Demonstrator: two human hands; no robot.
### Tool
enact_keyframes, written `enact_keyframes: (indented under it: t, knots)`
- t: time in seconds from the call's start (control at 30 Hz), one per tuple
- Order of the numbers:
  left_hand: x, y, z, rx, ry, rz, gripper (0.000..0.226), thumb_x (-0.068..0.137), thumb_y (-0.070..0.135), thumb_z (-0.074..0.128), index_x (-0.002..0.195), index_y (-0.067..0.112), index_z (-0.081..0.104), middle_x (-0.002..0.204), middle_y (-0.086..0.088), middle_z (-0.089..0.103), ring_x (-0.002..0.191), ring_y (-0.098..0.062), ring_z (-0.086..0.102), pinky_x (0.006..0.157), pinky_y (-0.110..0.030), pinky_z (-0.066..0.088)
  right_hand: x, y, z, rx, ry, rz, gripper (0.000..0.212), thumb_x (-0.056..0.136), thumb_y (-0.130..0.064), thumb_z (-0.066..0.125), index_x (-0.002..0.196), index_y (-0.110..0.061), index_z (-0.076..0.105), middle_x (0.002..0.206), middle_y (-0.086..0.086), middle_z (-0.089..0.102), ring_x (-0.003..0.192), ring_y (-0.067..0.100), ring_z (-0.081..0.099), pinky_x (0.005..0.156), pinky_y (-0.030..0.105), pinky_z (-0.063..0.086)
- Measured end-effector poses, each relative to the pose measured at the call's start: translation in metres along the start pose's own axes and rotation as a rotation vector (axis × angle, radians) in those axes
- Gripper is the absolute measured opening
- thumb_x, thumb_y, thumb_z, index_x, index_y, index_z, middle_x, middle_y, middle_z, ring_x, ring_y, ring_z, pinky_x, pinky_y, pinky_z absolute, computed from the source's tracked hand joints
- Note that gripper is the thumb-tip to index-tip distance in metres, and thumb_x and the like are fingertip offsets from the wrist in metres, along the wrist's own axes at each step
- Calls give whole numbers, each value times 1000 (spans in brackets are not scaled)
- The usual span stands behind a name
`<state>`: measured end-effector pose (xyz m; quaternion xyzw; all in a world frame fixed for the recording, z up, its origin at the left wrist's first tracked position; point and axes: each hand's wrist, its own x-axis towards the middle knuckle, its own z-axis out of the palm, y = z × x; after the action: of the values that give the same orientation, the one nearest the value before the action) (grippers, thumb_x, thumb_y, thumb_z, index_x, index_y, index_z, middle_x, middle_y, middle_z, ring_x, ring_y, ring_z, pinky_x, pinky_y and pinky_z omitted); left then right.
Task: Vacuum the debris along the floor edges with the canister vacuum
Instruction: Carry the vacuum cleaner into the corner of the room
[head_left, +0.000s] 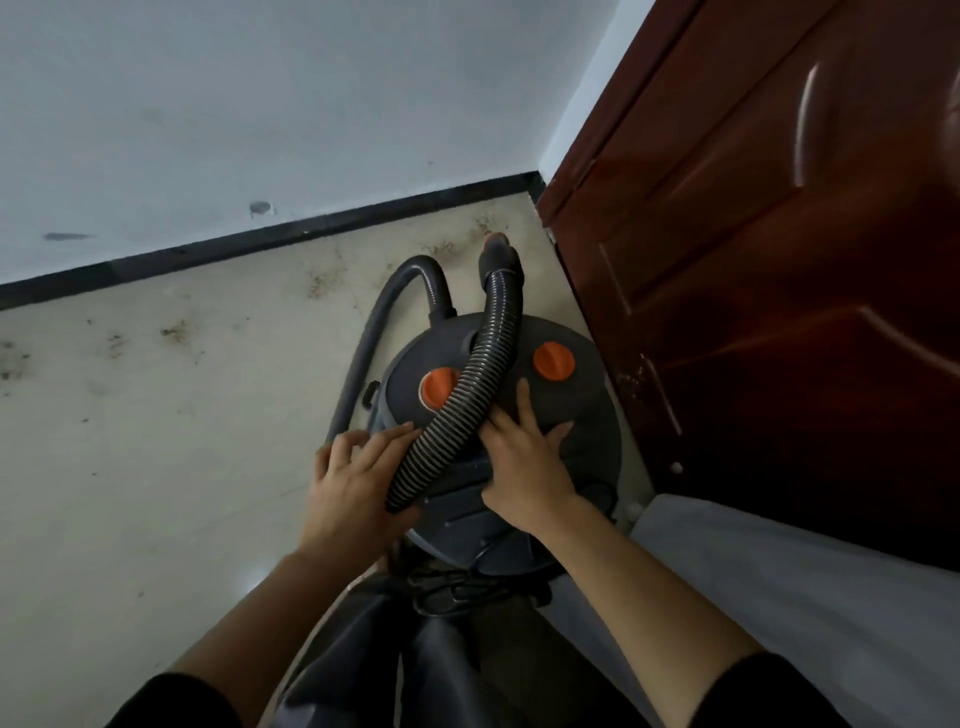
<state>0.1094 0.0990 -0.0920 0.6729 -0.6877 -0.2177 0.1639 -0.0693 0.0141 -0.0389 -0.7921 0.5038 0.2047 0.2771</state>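
Beside door (753, 260), canister vacuum (569, 415) before debris (485, 226), hose (467, 395) between left hand (353, 478), right hand (524, 462), fingers released

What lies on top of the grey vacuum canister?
A ribbed hose crosses the lid, half covering one orange knob; the other knob shows fully. The left hand and right hand rest beside it. The lid beneath them is hidden.

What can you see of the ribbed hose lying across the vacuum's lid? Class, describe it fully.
The ribbed hose is dark, flexible-looking plastic with paler grooves. It lies curved across the lid of the canister vacuum, passing between two orange knobs and partly covering one. Its far end is a smooth dark cuff with an orange tip, pointing towards the corner. Its near end rests on the left hand; the right hand touches its side.
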Motion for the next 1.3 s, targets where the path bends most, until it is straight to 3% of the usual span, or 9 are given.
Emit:
enact_keyframes:
  t: [0.13,0.2,0.27,0.43,0.7,0.83,0.97,1.13,1.3]
  knots:
    - [-5,-17,-10,9,46,-98,78,60,44,78,131,24,54,125,3,61,106,-22,38,86,-51,42,15,0,-6,154,144,-122,81,82,2,62,151,-24,28,160,-9,18,149,17,1,110,72,6]
    - [-5,-23,-13,-14,57,-157,76,62,48,69,132,23,54,127,4,60,108,-22,37,89,-50,41,12,-1,4,203,382,14,70,85,-10,67,147,-15,36,155,2,29,143,21,24,114,51,28]
    - [-5,-31,-15,-38,74,-206,76,63,52,64,133,23,53,129,4,59,109,-22,37,90,-50,40,9,-4,17,238,535,188,61,86,-31,70,138,-10,45,140,8,44,129,25,43,103,39,42]
    - [-6,-42,-23,-42,108,-274,76,66,58,51,134,24,53,128,2,59,112,-23,36,91,-52,41,27,-15,16,412,403,76,63,98,-39,50,150,-9,31,131,13,52,125,27,45,101,37,39]
    - [-23,-59,-38,-67,229,-382,72,67,52,55,127,13,59,118,-4,62,118,-25,39,91,-48,47,75,-51,-19,183,209,-120,75,93,-20,63,154,-12,20,132,9,49,118,25,50,94,29,42]
    - [-49,-83,-41,-139,279,-435,73,71,51,59,128,6,59,126,-11,61,131,-33,46,102,-49,45,91,-81,-28,117,150,-216,75,94,-20,62,154,-15,18,134,6,48,115,23,52,94,27,42]
    - [-87,-108,-54,-216,347,-569,76,74,55,60,134,10,55,136,-6,56,130,-25,51,95,-46,53,112,-133,-33,12,83,-360,73,96,-22,60,154,-16,16,139,7,45,128,23,43,104,30,38]
    - [-120,-136,-71,-178,443,-699,77,74,58,59,131,6,57,135,-9,58,131,-26,50,103,-44,46,135,-207,-27,-119,61,-523,71,97,-29,56,155,-19,15,133,6,49,123,23,48,96,31,43]
    - [-155,-172,-94,-163,528,-801,75,74,58,56,129,7,57,132,-8,59,129,-25,52,91,-36,51,153,-287,-15,-215,30,-676,69,99,-40,49,155,-17,15,126,4,51,117,20,50,92,29,44]
